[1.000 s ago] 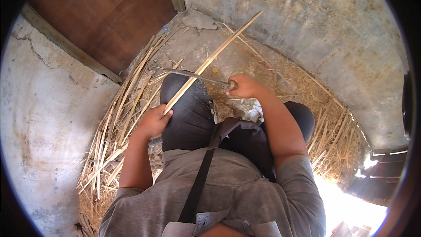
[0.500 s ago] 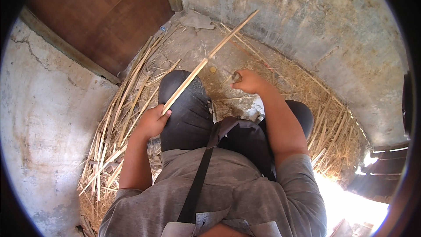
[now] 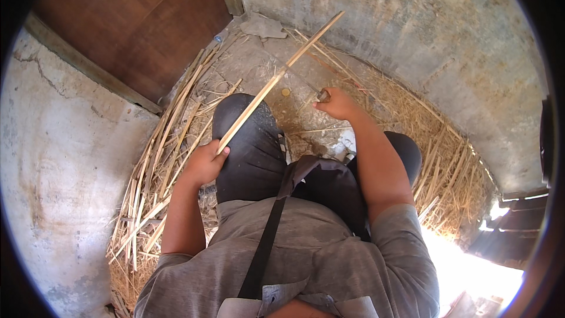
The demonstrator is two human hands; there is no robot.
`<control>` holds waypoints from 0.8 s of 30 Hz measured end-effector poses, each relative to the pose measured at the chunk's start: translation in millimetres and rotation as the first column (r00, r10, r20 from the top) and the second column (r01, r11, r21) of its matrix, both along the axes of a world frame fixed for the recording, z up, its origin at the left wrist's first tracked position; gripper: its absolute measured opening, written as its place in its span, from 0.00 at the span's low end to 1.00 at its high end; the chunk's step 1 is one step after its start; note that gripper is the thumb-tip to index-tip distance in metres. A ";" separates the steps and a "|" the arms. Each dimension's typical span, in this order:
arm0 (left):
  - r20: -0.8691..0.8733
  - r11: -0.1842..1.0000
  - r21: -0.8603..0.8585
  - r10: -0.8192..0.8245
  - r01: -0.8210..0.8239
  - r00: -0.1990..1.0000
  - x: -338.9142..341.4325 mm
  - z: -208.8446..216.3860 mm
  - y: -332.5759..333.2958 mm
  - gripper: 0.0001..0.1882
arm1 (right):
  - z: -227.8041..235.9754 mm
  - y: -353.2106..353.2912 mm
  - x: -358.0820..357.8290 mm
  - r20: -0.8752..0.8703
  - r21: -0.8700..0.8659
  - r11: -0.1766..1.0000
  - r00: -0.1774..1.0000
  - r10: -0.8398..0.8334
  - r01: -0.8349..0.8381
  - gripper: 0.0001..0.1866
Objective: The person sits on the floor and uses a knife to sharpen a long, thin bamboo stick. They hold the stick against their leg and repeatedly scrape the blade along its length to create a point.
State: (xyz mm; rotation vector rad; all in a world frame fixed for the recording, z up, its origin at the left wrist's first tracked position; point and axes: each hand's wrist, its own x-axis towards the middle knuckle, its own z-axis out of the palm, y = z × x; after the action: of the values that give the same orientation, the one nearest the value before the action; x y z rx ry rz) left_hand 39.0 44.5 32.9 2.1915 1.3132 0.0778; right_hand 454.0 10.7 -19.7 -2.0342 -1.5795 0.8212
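My left hand [image 3: 203, 164] is closed round the lower end of a long pale bamboo strip [image 3: 254, 106]. The strip slants up and to the right, over my left knee, with its far end close to the back wall. In my right hand [image 3: 336, 106] I grip the handle of a thin-bladed knife [image 3: 303, 81]. Its blade points up and left and crosses the strip near mid-length. Whether the edge touches the strip or bites into it, I cannot tell.
Long split strips [image 3: 168, 132] lie heaped along the left wall. A mass of fine shavings [image 3: 444, 159] and more strips covers the floor on the right. A brown door panel [image 3: 135, 23] stands at the back left, and a stained wall [image 3: 400, 29] curves behind.
My right hand has shifted slightly to the right and upward, and the knife blade now shows more clearly across the strip. My left hand has hardly moved; the strip's far end sits slightly further left.
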 end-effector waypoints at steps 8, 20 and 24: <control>-0.002 1.000 0.016 0.003 -0.003 1.000 -1.8 -4.9 0.6 0.17 | 18.4 -1.4 -16.8 0.095 -0.042 0.984 0.980 0.176 -0.173 0.31; -0.002 1.000 0.003 0.010 -0.010 1.000 -0.6 -0.7 -0.7 0.18 | 1.9 -4.1 -7.2 0.073 0.070 0.996 0.996 0.047 -0.052 0.34; -0.018 1.000 0.011 0.007 -0.007 1.000 0.5 0.3 -0.6 0.17 | 7.2 -3.2 0.8 0.010 -0.021 0.999 0.999 0.040 -0.039 0.34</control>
State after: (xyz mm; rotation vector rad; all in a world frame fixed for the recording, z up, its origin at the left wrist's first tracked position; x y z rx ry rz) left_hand 39.5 43.9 33.2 2.2018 1.3338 0.0681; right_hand 454.8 7.5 -12.6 -2.0308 -1.6278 0.8469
